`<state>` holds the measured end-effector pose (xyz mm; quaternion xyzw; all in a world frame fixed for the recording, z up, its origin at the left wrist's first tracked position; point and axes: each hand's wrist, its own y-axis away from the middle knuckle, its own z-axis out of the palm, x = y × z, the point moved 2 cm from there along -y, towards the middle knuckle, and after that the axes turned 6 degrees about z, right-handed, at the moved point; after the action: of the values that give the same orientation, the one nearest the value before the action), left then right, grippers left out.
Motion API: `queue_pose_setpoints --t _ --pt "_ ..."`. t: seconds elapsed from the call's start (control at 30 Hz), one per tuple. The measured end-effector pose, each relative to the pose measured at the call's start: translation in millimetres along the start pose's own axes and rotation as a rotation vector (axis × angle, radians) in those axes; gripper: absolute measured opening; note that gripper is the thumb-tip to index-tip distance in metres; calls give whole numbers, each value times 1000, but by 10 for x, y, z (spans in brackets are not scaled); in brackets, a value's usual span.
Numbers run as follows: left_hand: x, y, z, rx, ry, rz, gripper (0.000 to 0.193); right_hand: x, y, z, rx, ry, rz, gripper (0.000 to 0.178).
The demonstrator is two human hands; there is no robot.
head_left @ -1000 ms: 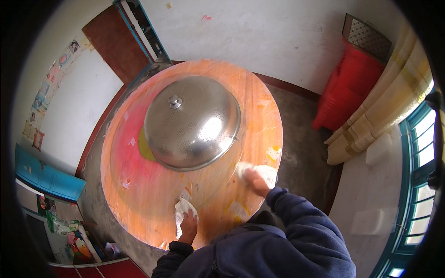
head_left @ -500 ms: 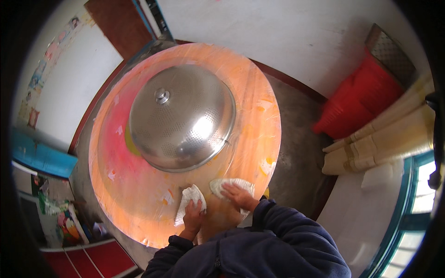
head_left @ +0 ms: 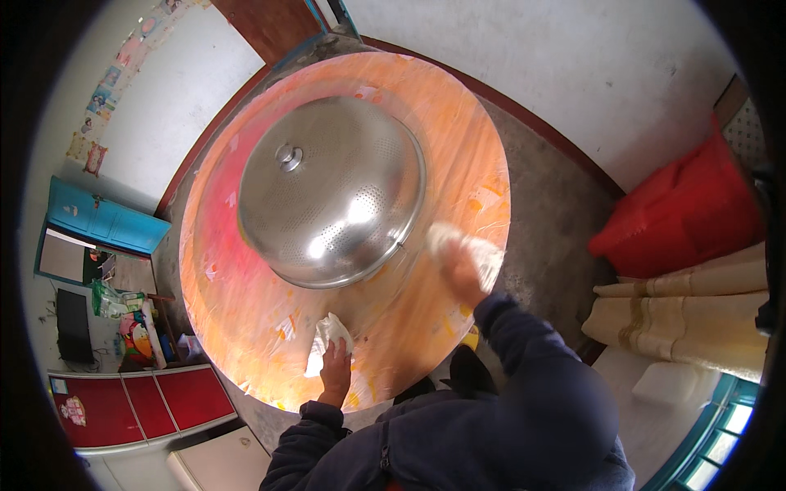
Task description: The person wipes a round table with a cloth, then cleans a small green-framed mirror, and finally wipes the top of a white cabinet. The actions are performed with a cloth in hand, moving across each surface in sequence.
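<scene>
My left hand [head_left: 335,366] holds a white cloth [head_left: 319,350] against the near edge of a round table [head_left: 393,368]. The tabletop is orange and pink under a clear, wrinkled covering. Farther right, my right hand [head_left: 460,277] presses on a second white cloth [head_left: 485,252] near the table's right edge; motion blurs its fingers, and part of the cloth lies under the palm. A large domed metal cover [head_left: 344,221] with small holes and a knob [head_left: 288,157] sits in the middle of the table, beyond both hands and touching neither.
On the right stand a red covered object [head_left: 684,209] and a cream curtain [head_left: 679,323]. Red-fronted cabinets [head_left: 147,405] are at the lower left, with a blue cabinet door [head_left: 106,214] above them. A brown door [head_left: 266,29] is at the back.
My right hand has swept its cloth forward and to the right, toward the table's right edge. The left hand and its cloth stay near the front edge. The view has shifted.
</scene>
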<state>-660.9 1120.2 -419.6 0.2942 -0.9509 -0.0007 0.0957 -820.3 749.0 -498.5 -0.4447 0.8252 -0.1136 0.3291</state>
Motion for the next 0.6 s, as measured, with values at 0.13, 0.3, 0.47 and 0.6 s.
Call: queue_pose_setpoints --t 0.13,0.3,0.47,0.6 --pt "19 -43 46 -22 -10 -23 52 -1012 827 131 -434 -184 -285 40" --pt "25 -39 73 -10 5 -16 51 -1115 1114 22 -527 -401 -494 46" --pt "23 -33 65 -16 48 -56 51 -384 568 -96 -416 -130 -195 50" --pt "0 23 67 -20 124 -98 50 218 325 -284 -181 95 76 55"
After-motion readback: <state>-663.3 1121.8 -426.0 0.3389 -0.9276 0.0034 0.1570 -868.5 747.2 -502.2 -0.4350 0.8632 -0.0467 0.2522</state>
